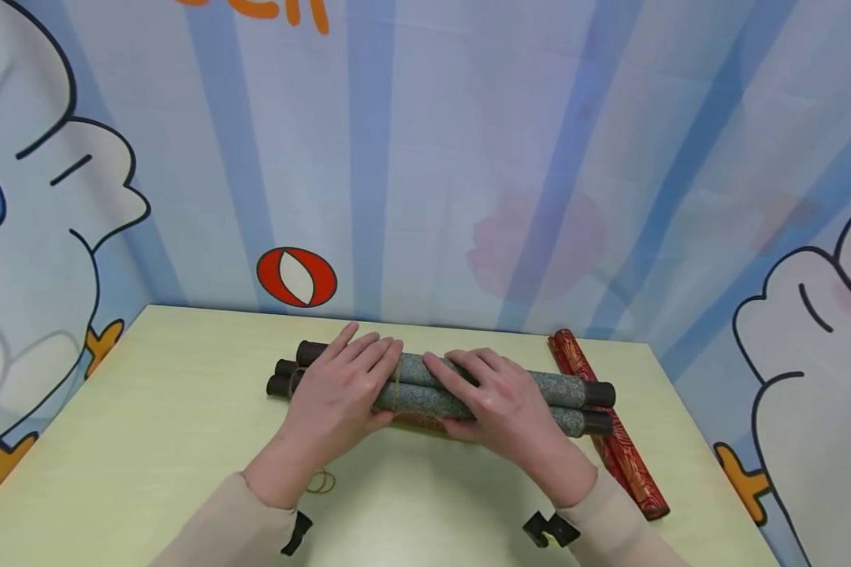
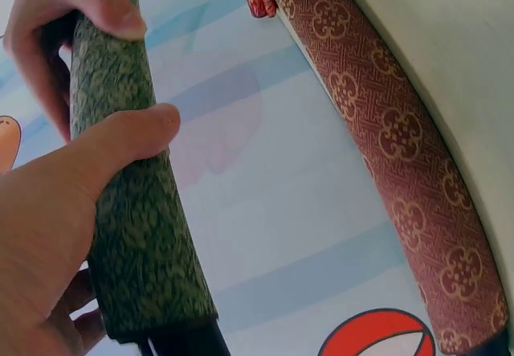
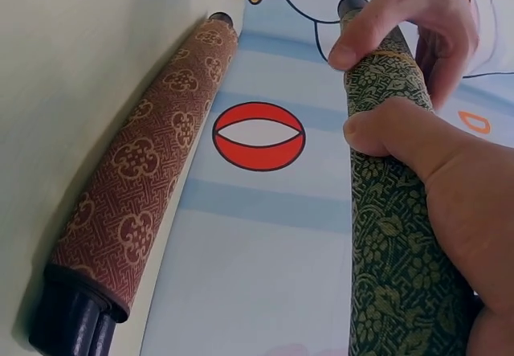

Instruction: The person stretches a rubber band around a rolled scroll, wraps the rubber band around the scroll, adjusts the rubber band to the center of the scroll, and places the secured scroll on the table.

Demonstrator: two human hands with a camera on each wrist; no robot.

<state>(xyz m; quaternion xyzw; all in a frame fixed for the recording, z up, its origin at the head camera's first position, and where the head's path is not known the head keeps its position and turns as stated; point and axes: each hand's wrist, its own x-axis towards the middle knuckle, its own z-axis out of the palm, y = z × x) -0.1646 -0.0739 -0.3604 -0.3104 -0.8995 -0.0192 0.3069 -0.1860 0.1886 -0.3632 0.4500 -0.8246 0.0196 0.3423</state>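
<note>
Both hands hold a pair of green patterned scrolls (image 1: 432, 400), side by side and level, with black end knobs. In the head view the left hand (image 1: 343, 386) grips their left part, fingers over the top; the right hand (image 1: 499, 398) grips right of the middle. Each thumb lies along the near side of the green roll (image 2: 152, 259) in the wrist views. A thin tan rubber band (image 3: 399, 57) circles the roll beside the left hand. Below it lies a reddish-brown scroll (image 3: 152, 147) with gold flower patterns, mostly hidden in the head view.
At the right, a bright red and gold scroll (image 1: 634, 468) lies slantwise on the pale yellow table (image 1: 149, 409). Loose rubber bands (image 1: 321, 481) lie near the left wrist. A printed cloth backdrop (image 1: 432, 157) stands behind the table and along its sides.
</note>
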